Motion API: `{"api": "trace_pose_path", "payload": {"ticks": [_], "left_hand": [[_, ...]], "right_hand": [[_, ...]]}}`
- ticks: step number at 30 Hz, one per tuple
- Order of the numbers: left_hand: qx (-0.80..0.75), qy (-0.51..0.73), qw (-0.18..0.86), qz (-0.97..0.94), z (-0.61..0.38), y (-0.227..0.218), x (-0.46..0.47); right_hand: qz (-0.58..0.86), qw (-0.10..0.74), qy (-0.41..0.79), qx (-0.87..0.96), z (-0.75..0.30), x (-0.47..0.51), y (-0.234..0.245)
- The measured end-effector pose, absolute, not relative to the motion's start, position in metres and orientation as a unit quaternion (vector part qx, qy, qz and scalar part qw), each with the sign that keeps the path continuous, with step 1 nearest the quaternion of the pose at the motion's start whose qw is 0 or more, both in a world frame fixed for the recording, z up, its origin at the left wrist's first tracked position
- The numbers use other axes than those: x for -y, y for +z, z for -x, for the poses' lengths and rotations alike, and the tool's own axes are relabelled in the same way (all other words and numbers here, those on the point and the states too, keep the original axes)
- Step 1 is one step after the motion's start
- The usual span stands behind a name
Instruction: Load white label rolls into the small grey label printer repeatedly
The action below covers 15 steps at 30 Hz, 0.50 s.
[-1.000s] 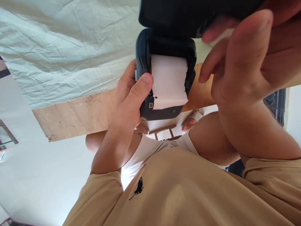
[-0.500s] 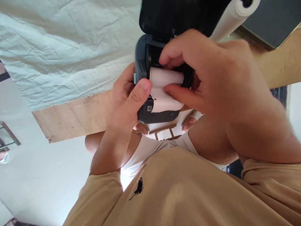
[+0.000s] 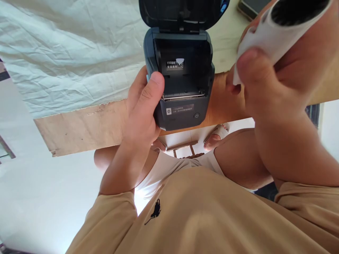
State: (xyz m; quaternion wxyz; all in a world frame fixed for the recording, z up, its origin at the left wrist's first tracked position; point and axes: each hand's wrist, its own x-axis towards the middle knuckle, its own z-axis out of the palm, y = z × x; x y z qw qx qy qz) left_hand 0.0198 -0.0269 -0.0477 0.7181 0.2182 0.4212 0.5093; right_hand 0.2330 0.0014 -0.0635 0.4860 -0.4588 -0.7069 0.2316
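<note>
My left hand (image 3: 144, 102) grips a dark label printer (image 3: 182, 111) along its left side, with the thumb over the rim. The printer's black lid (image 3: 182, 14) stands raised, and its bay shows a small printed label (image 3: 176, 64) with no roll inside. To the right, my right hand (image 3: 280, 95) is closed around a white paper roll (image 3: 265, 40), thumb pressed on its near side. A wide, dark hollow end faces up at the top right. Whether this is one white piece or two overlapping ones I cannot tell.
Under the printer is a wooden board (image 3: 84, 130), partly covered by a wrinkled pale green cloth (image 3: 79, 53). A dark flat box (image 3: 251, 7) lies behind my right hand. My legs and a wooden rung (image 3: 182, 145) show below the board's edge.
The paper roll has left the printer bay. My right hand has moved away to the right, holding white paper. My left hand keeps its grip, and the printer has shifted slightly left.
</note>
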Motion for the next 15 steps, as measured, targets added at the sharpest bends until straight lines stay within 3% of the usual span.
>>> {"api": "trace_pose_path", "payload": {"ticks": [4, 7, 11, 15], "left_hand": [[-0.417, 0.51, 0.692, -0.295, -0.008, -0.052, 0.037], [-0.419, 0.504, 0.669, -0.35, -0.004, -0.053, 0.042], [-0.415, 0.521, 0.673, -0.322, -0.006, -0.054, 0.04], [-0.433, 0.501, 0.666, -0.343, -0.004, -0.053, 0.04]], "right_hand": [[0.383, 0.466, 0.1, 0.791, -0.245, -0.004, -0.072], [0.388, 0.435, 0.119, 0.803, -0.248, -0.001, -0.066], [0.484, 0.329, 0.189, 0.789, -0.243, 0.012, -0.046], [0.477, 0.324, 0.181, 0.796, -0.243, 0.015, -0.04]]}}
